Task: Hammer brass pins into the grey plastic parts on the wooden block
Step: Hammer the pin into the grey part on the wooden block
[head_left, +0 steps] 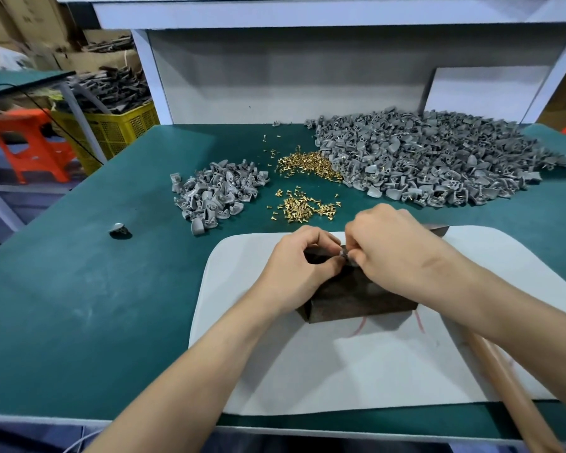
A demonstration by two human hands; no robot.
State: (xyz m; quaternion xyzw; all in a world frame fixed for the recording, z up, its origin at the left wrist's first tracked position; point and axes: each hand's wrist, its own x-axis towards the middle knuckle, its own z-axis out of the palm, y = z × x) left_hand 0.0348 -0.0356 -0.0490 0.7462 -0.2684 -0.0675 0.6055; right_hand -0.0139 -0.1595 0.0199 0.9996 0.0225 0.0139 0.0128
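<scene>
Two hands meet atop the wooden block (356,302): my left hand (294,259) pinches the grey plastic part (346,256) steady, and my right hand (396,243) grips it too, probably seating it square for hammering.

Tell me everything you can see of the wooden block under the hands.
The wooden block is dark brown and looks like worn wood, with flat sides and a corner toward the camera. It stands on the pale mat on the green table. The left hand and right hand cover its top, fingertips meeting on a small grey part there. The top face is mostly hidden.
</scene>
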